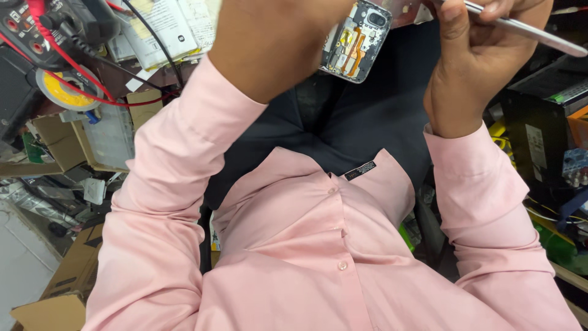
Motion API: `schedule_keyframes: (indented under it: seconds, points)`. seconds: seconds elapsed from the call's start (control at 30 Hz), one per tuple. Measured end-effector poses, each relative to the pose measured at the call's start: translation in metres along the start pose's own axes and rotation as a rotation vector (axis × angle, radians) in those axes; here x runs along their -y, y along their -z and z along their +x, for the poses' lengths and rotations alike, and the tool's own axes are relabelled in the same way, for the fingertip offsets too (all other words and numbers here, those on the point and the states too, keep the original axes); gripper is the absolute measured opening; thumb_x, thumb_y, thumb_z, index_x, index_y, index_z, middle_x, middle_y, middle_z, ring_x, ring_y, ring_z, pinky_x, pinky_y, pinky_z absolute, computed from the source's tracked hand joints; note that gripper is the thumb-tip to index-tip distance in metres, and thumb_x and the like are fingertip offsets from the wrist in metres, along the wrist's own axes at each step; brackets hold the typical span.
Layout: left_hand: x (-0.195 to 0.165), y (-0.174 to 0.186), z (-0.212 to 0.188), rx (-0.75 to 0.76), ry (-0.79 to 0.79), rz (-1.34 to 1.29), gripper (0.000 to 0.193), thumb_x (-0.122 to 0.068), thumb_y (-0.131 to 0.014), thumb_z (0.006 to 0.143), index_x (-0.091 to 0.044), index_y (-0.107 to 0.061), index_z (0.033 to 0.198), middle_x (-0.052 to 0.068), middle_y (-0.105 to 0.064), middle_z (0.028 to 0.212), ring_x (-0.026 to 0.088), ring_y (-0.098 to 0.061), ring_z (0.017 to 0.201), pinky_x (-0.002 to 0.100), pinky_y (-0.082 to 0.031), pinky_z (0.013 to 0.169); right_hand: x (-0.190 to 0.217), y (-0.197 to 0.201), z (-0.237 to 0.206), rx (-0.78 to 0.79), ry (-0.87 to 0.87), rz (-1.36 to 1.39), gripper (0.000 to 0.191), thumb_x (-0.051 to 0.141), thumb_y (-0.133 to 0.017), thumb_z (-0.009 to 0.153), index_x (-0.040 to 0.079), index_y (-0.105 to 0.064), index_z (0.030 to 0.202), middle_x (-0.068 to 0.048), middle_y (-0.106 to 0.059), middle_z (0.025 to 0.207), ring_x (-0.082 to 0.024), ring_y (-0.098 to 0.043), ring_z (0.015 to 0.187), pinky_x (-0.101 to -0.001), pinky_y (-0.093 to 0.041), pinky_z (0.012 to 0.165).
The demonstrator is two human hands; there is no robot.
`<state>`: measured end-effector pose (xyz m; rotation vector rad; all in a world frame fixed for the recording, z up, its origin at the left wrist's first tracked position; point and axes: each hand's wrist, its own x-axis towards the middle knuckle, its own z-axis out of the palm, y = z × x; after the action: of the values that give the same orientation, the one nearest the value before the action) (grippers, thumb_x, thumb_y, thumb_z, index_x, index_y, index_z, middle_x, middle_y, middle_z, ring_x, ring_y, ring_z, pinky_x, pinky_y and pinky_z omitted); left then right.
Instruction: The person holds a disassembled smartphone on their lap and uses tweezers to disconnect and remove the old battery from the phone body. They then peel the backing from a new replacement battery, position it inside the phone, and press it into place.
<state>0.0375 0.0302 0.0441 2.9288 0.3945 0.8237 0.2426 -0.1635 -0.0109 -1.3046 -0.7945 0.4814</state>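
While both forearms in pink sleeves rise toward the top of the view, the left hand holds an opened phone, its back cover off and its orange flex cables and camera module exposed; the left grip itself is cut off by the frame, so its closure cannot be told. Just beside the phone, the right hand pinches a slim silver tool between its fingers. Open room lies only over the dark lap; cardboard boxes, a yellow tape roll and red leads crowd the left, black equipment the right.
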Motion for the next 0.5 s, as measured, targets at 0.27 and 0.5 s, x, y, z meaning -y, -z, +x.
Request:
schedule_keyframes:
  seconds: [0.27,0.5]
  points:
    - [-0.006,0.003,0.002,0.036,-0.078,-0.008,0.008,-0.010,-0.069,0.082,-0.016,-0.070,0.087,-0.002,-0.062,0.083,0.018,-0.064,0.074,0.035,-0.044,0.057,0.026,-0.014,-0.006,0.140,0.091,-0.130,0.038,0.011,-0.073,0.116,0.008,-0.034,0.118,-0.017,-0.071,0.113,-0.020,-0.073,0.102,-0.0292,-0.062,0.095]
    - [-0.007,0.009,0.008,0.023,-0.053,-0.047,0.005,-0.015,-0.069,0.087,-0.017,-0.069,0.091,0.000,-0.061,0.083,0.020,-0.062,0.072,0.036,-0.044,0.058,0.035,-0.022,-0.011,0.165,0.104,-0.100,0.043,0.014,-0.076,0.114,0.006,-0.034,0.113,-0.021,-0.070,0.122,-0.021,-0.073,0.111,-0.0329,-0.065,0.098]
